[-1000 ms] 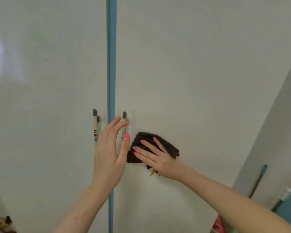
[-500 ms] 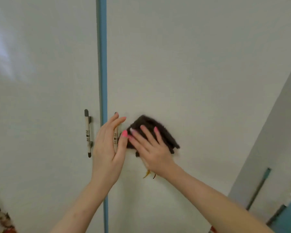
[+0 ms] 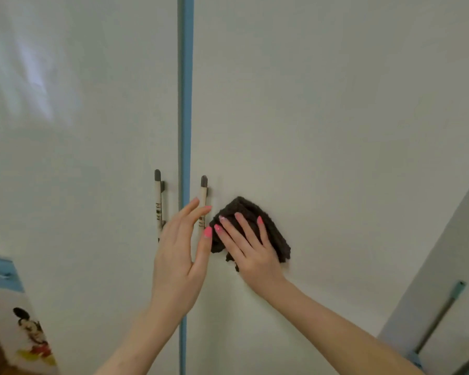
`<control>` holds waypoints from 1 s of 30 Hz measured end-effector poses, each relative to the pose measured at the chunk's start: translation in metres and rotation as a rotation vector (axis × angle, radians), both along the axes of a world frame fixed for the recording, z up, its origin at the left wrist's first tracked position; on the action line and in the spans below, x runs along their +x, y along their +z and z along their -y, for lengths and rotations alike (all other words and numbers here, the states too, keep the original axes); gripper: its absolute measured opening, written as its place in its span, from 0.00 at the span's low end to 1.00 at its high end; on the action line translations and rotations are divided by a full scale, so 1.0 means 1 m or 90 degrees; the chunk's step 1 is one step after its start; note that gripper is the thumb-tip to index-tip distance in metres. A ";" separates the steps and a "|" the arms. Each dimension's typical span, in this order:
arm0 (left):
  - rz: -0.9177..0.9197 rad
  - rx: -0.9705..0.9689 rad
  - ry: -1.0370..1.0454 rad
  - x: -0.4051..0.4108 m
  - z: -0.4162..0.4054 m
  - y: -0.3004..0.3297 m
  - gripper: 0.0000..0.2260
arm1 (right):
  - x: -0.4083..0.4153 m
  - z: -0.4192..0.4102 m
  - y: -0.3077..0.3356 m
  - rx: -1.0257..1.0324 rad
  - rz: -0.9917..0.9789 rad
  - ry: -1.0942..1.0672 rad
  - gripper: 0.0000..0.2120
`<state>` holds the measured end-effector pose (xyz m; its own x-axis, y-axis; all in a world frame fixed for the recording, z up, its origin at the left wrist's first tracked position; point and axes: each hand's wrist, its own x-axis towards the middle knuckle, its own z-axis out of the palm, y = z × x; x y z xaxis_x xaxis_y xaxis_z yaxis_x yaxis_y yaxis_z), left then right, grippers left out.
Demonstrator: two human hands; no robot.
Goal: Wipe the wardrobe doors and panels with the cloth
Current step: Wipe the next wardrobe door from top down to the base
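The right hand (image 3: pixel 251 250) lies flat with spread fingers on the dark cloth (image 3: pixel 257 226) and presses it against the right wardrobe door (image 3: pixel 322 117); it grips nothing by closing. Just left of the cloth, the left hand (image 3: pixel 179 255) is open and holds nothing. Its fingertips are in front of the right door handle (image 3: pixel 203 196), beside the blue strip (image 3: pixel 185 104).

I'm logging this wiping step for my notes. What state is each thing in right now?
Left door: closed.
Right door: closed.
Cloth: bunched, pressed flat against the right door.
Right hand: fingers spread, pressing the cloth.
Left hand: open, empty, fingertips at the right door's handle.
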<state>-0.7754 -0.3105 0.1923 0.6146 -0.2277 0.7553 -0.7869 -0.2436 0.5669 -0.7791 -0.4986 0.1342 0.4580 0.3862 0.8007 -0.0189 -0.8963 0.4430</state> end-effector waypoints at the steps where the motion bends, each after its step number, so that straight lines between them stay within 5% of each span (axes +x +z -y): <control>1: -0.001 0.000 -0.003 0.000 0.003 -0.003 0.16 | 0.005 -0.002 -0.013 0.001 0.002 -0.004 0.21; 8: 0.008 0.022 0.003 -0.006 0.020 -0.001 0.17 | -0.034 0.041 -0.108 -0.450 -0.295 -0.072 0.21; 11: 0.036 0.043 0.011 -0.009 0.024 -0.002 0.17 | -0.059 0.074 -0.090 -0.427 -0.270 -0.060 0.20; 17: 0.018 0.023 0.020 -0.025 0.041 0.001 0.16 | -0.084 0.109 0.036 -0.136 -0.013 -0.063 0.24; 20: 0.020 0.004 0.012 -0.038 0.053 0.000 0.16 | -0.078 0.105 0.027 -0.022 0.042 -0.059 0.25; 25: 0.018 0.025 0.012 -0.059 0.064 -0.013 0.16 | -0.114 0.145 -0.073 -0.375 -0.312 -0.017 0.24; 30: 0.018 0.034 0.012 -0.069 0.071 -0.015 0.16 | -0.142 0.182 -0.034 -0.490 -0.334 -0.033 0.26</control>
